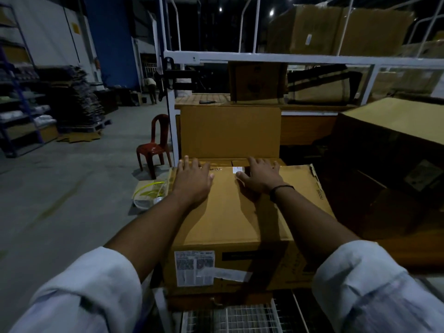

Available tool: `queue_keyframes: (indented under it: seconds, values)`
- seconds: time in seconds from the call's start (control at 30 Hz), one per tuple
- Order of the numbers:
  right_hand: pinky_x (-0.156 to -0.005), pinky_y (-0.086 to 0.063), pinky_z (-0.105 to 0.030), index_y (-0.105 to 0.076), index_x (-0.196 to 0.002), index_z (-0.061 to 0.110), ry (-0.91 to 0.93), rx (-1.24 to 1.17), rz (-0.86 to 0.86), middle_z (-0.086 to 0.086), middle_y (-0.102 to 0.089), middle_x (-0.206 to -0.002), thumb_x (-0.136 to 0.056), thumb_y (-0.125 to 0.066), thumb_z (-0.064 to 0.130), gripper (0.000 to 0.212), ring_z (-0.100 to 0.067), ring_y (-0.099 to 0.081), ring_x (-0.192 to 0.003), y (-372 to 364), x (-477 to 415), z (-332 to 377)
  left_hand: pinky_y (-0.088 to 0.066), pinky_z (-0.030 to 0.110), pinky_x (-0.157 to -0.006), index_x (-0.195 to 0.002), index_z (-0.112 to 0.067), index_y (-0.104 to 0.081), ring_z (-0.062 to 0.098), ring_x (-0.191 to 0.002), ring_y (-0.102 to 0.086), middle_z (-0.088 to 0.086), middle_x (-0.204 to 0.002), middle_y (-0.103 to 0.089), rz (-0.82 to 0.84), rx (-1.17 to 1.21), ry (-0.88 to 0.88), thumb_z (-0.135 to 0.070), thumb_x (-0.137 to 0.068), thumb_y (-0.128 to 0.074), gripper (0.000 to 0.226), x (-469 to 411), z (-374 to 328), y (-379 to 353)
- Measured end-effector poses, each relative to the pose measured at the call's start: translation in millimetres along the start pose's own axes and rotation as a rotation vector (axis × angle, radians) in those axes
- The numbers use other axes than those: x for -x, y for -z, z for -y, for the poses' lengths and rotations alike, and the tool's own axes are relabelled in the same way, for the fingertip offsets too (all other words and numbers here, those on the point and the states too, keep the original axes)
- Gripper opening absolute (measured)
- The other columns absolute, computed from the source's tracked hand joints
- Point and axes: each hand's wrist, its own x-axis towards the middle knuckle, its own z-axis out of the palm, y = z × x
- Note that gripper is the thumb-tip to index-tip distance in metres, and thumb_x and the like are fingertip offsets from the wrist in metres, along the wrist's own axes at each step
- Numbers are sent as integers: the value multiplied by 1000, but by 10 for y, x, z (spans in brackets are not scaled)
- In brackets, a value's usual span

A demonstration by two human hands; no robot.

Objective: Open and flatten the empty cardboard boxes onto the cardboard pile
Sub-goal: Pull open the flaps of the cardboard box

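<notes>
A brown cardboard box (230, 217) stands in front of me with a printed label (194, 267) on its near side. Its far flap (230, 132) stands upright. My left hand (192, 179) lies flat on the near top flap at the left, fingers stretched toward the far edge. My right hand (260, 176) lies flat on the same flap at the right, fingers reaching over its far edge. Neither hand grips anything. The box rests on flattened cardboard (216, 300) over a wire grid.
A white metal frame (264, 57) with large boxes (336, 30) stands behind. More cardboard (394, 121) lies to the right. A red plastic chair (155, 146) and a white basket (149, 193) sit on the floor at left. Shelving (21, 99) lines the left wall; a person (151, 88) bends far back.
</notes>
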Motion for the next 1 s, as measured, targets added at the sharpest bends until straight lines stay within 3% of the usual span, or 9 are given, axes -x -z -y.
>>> queue_keyframes:
  seconds: [0.17, 0.3, 0.4, 0.47, 0.6, 0.73, 0.8, 0.9, 1.0]
  values:
    - [-119, -17, -61, -59, -133, 22, 32, 0, -101, -9, -56, -137, -103, -38, 60, 52, -31, -43, -135, 450, 163, 50, -45, 44, -99, -128, -18, -57, 28, -115, -52, 12, -128, -53, -202, 33, 4, -43, -109, -27, 44, 95, -81, 466]
    - [-113, -29, -59, -66, -107, 22, 62, -73, -134, -1, -65, -97, -108, -38, 48, 38, -24, -61, -107, 865, 428, 112, -46, 47, -99, -123, -16, -58, 28, -110, -57, 14, -124, -55, -194, -3, 10, -43, -110, -26, 44, 128, -176, 891]
    - [-93, -55, -42, -66, -107, 16, 61, -208, -134, -4, -67, -95, -108, -43, 43, 35, -18, -64, -90, 1132, 619, 169, -48, 44, -89, -115, -14, -59, 24, -96, -59, 10, -108, -60, -204, 27, -31, -43, -111, -24, 46, 237, -325, 1141]
    - [-84, -58, -35, -65, -113, 13, 52, -211, -112, -5, -67, -102, -106, -49, 40, 32, -18, -64, -91, 1295, 735, 219, -45, 36, -71, -106, -13, -61, 19, -80, -57, 6, -92, -60, -181, 76, -32, -47, -111, -23, 51, 329, -469, 1300]
    - [-75, -51, -32, -56, -111, 18, 26, -203, 82, -4, -58, -98, -104, -54, 32, 16, -18, -58, -87, 1663, 1068, 306, -44, 36, -84, -115, -7, -61, 23, -99, -61, 8, -109, -60, 133, 140, -1, -47, -110, -33, 49, 414, -761, 1770]
    - [-67, -50, -26, -60, -105, 17, 149, 21, 426, -2, -63, -96, -110, -41, 23, 20, -14, -60, -79, 1839, 1424, 344, -47, 36, -93, -129, -5, -56, 22, -99, -57, 13, -117, -59, 573, 161, -61, -19, -111, -36, 31, 595, -943, 2002]
    - [-66, -50, -23, -61, -116, 12, 243, 79, 506, -1, -64, -94, -111, -39, 18, 23, -12, -59, -78, 1831, 1565, 325, -49, 31, -84, -125, -1, -57, 18, -90, -56, 4, -98, -57, 630, 133, -84, -8, -109, -39, 25, 734, -989, 2006]
    - [-67, -49, -22, -61, -98, 9, 230, -30, 641, -4, -71, -87, -111, -37, 18, 28, -12, -56, -72, 1700, 1674, 264, -49, 26, -71, -101, -13, -61, 14, -76, -57, 3, -90, -58, 787, 192, -112, -14, -108, -45, 17, 886, -976, 1980]
    - [-90, -54, -37, -59, -135, 10, 104, -72, 925, -6, -64, -124, -108, -47, 25, 34, -23, -60, -110, 1301, 1611, 217, -54, 41, -95, -141, -19, -56, 24, -112, -64, 6, -130, -63, 1111, 333, 39, -33, -104, -53, 39, 1054, -1035, 1790]
